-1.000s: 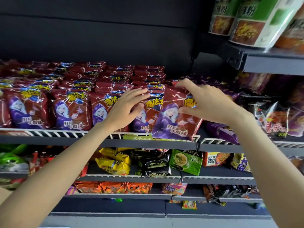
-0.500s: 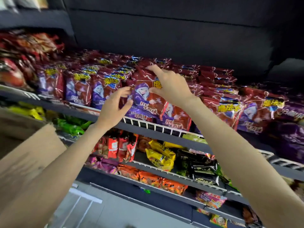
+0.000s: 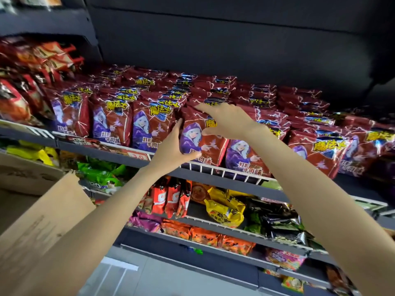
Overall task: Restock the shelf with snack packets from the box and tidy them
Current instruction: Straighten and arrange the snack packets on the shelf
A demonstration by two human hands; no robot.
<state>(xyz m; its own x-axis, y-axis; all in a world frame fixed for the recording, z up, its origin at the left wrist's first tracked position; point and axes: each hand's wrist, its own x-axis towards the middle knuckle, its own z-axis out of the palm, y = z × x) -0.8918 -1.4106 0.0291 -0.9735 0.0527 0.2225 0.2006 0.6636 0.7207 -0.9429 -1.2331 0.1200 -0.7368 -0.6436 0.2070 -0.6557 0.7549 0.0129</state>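
Counted: two hands [image 3: 224, 122]; one cardboard box [image 3: 27, 178]; seven red snack packets [image 3: 111, 120] in the front row; three orange-red packets [image 3: 171, 197] below.

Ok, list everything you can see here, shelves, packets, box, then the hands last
Held packet: one, dark red with a purple hooded figure, front row of the upper shelf.
Red packets: many, too many to count, dark red, in rows along the same shelf and stacked toward the back.
Upper shelf: one, dark grey with a white wire front rail.
Price tag: one, red and white, on that shelf's edge.
Lower shelves: at least two, dark grey, holding mixed yellow, orange, green, black and purple packets.
Cardboard box: one, brown, lower left, flap open.
Floor: grey, at the bottom.
Left hand: on the held packet's left side, thumb on its front.
Right hand: on its top right, fingers over the top edge.
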